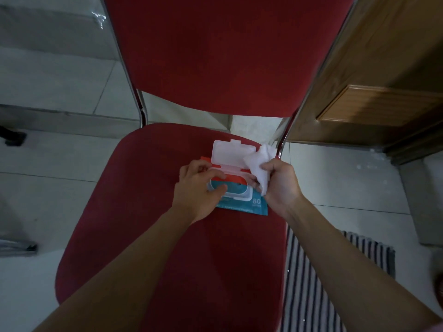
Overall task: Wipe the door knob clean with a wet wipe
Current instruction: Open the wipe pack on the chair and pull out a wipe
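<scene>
On the red chair seat [215, 248] our left hand [196, 188] lay open across the wipes pack [251, 204], hiding its opening. Our right hand [280, 185] gripped a wet wipe [260, 161]; grey floor tiles [72, 159] surrounded us.

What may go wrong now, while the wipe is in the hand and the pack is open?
The lid stands open; if left so, the pack may dry out. The wet wipe, bunched in the right hand, could tear or drag out another. The left hand alone steadies the pack on the chair seat.

Your forearms are bare to the frame edge; hands, left [200, 188] and right [280, 185], ungloved, no rings visible.
</scene>
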A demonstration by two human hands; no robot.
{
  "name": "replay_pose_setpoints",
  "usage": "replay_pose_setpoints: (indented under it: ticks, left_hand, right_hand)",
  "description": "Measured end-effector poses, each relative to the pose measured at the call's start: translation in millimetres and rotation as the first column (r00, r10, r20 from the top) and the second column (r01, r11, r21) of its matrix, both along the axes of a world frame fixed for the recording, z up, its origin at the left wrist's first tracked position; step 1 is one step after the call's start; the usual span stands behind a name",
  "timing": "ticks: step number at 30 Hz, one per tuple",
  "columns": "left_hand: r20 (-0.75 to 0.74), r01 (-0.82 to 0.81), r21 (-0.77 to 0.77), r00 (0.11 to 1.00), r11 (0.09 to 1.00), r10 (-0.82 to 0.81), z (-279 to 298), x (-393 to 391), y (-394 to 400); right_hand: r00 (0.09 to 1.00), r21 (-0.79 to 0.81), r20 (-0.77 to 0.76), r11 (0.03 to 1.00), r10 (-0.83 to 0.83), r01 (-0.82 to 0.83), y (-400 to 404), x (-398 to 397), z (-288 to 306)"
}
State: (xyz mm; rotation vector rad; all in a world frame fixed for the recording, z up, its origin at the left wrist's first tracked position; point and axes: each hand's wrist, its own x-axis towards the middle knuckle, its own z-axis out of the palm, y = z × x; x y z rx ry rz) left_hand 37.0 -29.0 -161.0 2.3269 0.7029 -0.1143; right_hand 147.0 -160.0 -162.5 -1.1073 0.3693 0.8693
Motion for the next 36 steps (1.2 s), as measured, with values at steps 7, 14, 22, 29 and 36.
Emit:
replay_pose_setpoints:
  ticks: [7,14,22,29,36]
  left_hand:
    - [-0.003,-0.212,0.033,0.977,0.977,0.212,-1,7,-16]
    - [0.118,-0.108,-0.116,0.986,0.987,0.121,-11,-7,0]
    - [0.123,-0.119,-0.255,0.98,0.96,0.154,-5,-5,8]
    - [0.104,-0.169,-0.129,0.978,0.977,0.182,-7,1,-6]
    - [-0.081,-0.124,-0.019,0.989,0.992,0.122,27,8,-18]
  right_hand:
    - [0.966,-0.141,0.168,0.974,0.198,-0.175,-5,-1,-1]
    - [0.871,-0.439,0.177,0.829,0.458,-0.346,-15,-7,9]
    - [0.809,-0.574,0.151,0.716,0.569,-0.397,-15,-11,17]
    - [0.733,-0.635,0.154,0.634,0.663,-0.44,-15,-8,17]
    - [0.858,-0.364,0.147,0.834,0.492,-0.415,-29,-8,44]
